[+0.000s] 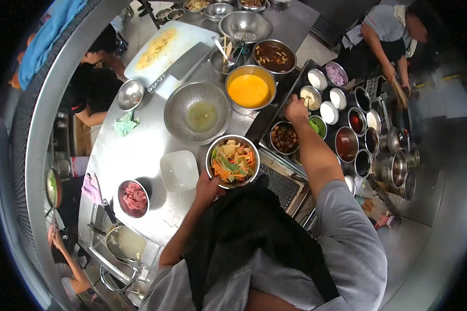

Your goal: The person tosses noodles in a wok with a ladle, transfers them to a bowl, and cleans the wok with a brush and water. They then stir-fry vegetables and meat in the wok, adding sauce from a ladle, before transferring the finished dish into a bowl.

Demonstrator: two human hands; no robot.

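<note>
- Near the middle of the steel counter (140, 145), the left hand (208, 187) has its fingers wrapped on the near rim of a round steel bowl of mixed vegetable strips, orange, green and pale (233, 160).
- Right hand (296, 110) is stretched out to the far right over a rack of small round condiment tins (342, 111). It's just above a tin of pale cubes (310, 96). Fingers look bunched downward, but I can't tell if they're pinching anything.
- Just left of the veggie bowl sits an empty white square plastic container (179, 169), and further left a small steel bowl of raw pink meat (134, 197).
- Farther back: a big steel colander (197, 112), and right of it a steel pot of orange liquid (249, 89).
- White cutting board (166, 49) at the far end with a cleaver (184, 65) lying on it.
- Another person at the far right holds chopsticks (399, 93) by the stove.
</note>
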